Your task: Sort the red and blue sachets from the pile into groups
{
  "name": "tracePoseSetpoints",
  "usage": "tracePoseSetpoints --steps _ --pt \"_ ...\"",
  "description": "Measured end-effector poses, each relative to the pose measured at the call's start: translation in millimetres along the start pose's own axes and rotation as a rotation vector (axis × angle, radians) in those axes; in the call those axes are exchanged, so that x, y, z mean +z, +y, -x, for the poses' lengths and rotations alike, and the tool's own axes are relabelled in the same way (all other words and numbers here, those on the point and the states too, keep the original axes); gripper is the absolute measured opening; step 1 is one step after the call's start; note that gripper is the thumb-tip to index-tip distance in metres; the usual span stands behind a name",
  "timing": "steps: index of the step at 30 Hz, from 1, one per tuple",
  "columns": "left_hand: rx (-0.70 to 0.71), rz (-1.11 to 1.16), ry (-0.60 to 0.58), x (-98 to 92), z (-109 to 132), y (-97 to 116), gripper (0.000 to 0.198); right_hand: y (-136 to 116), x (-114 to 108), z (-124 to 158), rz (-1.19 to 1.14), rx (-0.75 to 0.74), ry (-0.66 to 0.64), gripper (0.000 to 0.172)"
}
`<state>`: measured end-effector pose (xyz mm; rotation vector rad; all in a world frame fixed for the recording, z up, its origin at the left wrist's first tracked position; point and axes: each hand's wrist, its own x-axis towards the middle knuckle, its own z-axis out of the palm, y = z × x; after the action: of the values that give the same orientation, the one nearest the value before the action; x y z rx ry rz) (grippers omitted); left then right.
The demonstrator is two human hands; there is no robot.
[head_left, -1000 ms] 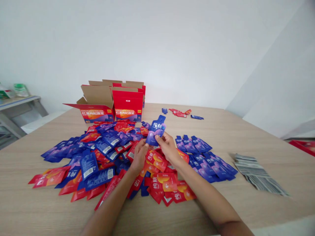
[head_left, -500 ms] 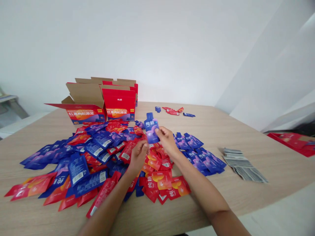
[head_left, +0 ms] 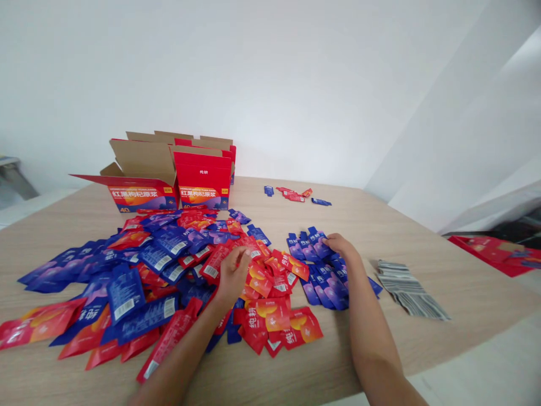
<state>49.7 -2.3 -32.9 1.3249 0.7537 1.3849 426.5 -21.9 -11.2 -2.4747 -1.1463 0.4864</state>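
Observation:
My right hand pinches the edge of a blue pouch with purple fruit printed on it, at the right end of a row of like pouches. Below that row lies a fanned group of blue pouches, partly covered by my right forearm. My left hand hovers over or rests on the mixed heap, fingers curled and thumb against them; whether anything is between them is hidden. Red pouches with orange fruit lie in front of and right of it. The heap of red and blue pouches spreads left.
Open red cartons stand at the back left behind the heap. Several small pouches lie farther back on the wooden table. A striped grey cloth-like piece lies at right. Beyond the table's right edge is a red container.
My right hand has carried the blue pouch from the middle over to the right, down onto the blue row. My left hand stays near the heap, slightly lower. The view has shifted a little.

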Motion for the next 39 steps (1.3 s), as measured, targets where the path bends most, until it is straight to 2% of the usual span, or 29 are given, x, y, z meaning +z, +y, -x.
tracePoseSetpoints --steps 4,10,13,16,19,22,25,27,30,36,39 --pt "0.065 -0.118 0.036 -1.6 -2 2 0.03 2 6 -6 0.16 0.074 -0.043 0.037" --pt "0.066 -0.121 0.093 -3.9 -5 5 0.031 -4 0 -3 0.331 0.178 0.0 0.037" --pt "0.064 -0.116 0.122 -4.6 -6 8 0.03 -13 0 5 0.349 0.129 -0.004 0.037" --pt "0.056 -0.108 0.185 -6.0 -8 12 0.032 -37 6 17 0.334 -0.001 0.013 0.035" --pt "0.059 -0.1 0.247 -7.8 -11 13 0.032 -78 27 31 0.286 -0.221 0.031 0.035" --pt "0.068 -0.099 0.273 -8.2 -13 12 0.03 -123 64 45 0.236 -0.43 -0.013 0.043" --pt "0.071 -0.085 0.26 -6.9 -11 11 0.03 -152 103 55 0.221 -0.477 -0.055 0.051" --pt "0.065 -0.083 0.244 -6.0 -10 12 0.03 -160 121 60 0.214 -0.47 -0.032 0.052" --pt "0.061 -0.104 0.232 -5.4 -9 13 0.031 -159 134 64 0.191 -0.455 0.029 0.044" --pt "0.057 -0.107 0.218 -4.7 -9 14 0.029 -153 143 58 -0.01 -0.452 0.098 0.034" --pt "0.067 -0.128 0.199 -5.8 -8 13 0.029 -150 141 51 -0.183 -0.484 0.127 0.019"
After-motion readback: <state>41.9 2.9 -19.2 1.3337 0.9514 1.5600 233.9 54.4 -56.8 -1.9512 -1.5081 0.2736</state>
